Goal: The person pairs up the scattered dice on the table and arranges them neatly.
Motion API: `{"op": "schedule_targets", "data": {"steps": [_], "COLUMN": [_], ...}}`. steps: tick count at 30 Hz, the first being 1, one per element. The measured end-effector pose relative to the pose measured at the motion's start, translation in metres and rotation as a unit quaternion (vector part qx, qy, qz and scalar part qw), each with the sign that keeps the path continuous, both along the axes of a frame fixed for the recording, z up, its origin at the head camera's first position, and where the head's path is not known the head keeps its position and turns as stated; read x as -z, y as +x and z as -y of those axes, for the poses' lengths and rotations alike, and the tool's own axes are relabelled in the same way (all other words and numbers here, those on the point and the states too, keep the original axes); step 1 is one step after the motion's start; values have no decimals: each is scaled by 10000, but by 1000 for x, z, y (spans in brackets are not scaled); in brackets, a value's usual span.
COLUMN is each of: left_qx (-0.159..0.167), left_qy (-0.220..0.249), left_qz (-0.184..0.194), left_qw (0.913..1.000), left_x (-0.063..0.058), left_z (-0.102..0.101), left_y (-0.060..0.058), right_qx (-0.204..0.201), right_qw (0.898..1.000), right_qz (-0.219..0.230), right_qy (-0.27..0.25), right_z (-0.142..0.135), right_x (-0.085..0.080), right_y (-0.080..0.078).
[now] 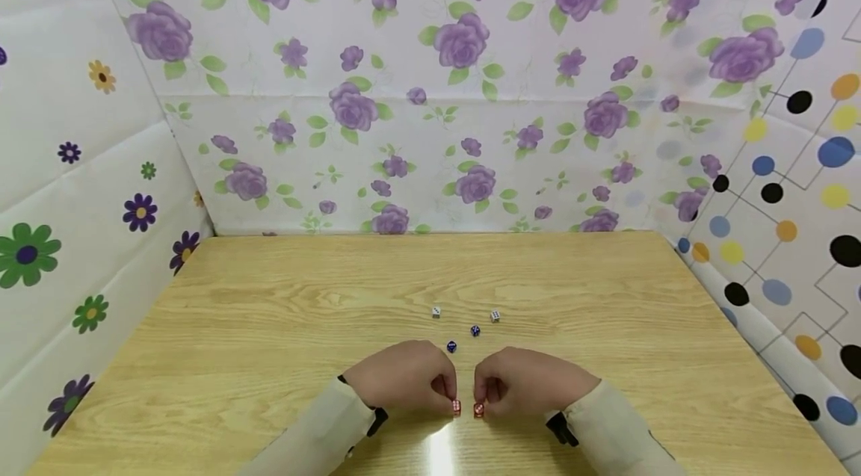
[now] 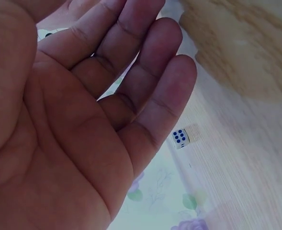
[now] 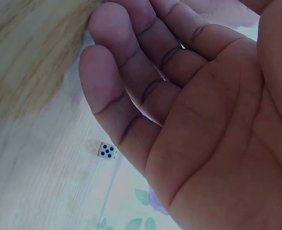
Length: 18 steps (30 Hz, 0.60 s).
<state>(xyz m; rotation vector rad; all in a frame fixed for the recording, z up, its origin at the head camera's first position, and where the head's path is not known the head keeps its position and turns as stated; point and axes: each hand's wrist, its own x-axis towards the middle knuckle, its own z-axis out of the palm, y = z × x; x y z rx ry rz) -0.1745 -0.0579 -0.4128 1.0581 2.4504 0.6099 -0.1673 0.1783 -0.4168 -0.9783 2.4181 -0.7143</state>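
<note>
In the head view my left hand [image 1: 406, 377] pinches a red die [image 1: 457, 406] between thumb and fingertip, low over the wooden table [image 1: 303, 326]. Facing it, my right hand [image 1: 528, 380] holds a second red die [image 1: 479, 409] in the same kind of pinch. A narrow gap separates the two red dice. Just beyond the hands lie two dark blue dice, one nearer [image 1: 451, 347] and one farther right [image 1: 474, 330]. In both wrist views the palms and curled fingers fill much of the picture, and the red dice are hidden.
Two white dice lie farther back, one on the left [image 1: 436, 312] and one on the right [image 1: 495, 316]. A purple-flowered cloth [image 1: 417, 140] hangs behind the table. Patterned cloths border the left [image 1: 74, 184] and right [image 1: 800, 199] sides.
</note>
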Motion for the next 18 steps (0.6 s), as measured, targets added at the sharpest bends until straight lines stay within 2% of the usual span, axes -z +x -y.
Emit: {"op": "schedule_targets", "data": {"steps": [9, 18], "left_qx": [153, 172], "left_qy": [-15, -78], "left_qz": [-101, -158], "left_qw": [9998, 9997], "left_x": [0, 2], "left_z": [0, -1], "left_y": [0, -1], "right_qx": [-17, -45], "right_qw": [9999, 9999], "right_qz": [128, 125], "right_qy": [25, -7], "right_z": [1, 1], "right_x": [3, 3], "right_y": [0, 0]}}
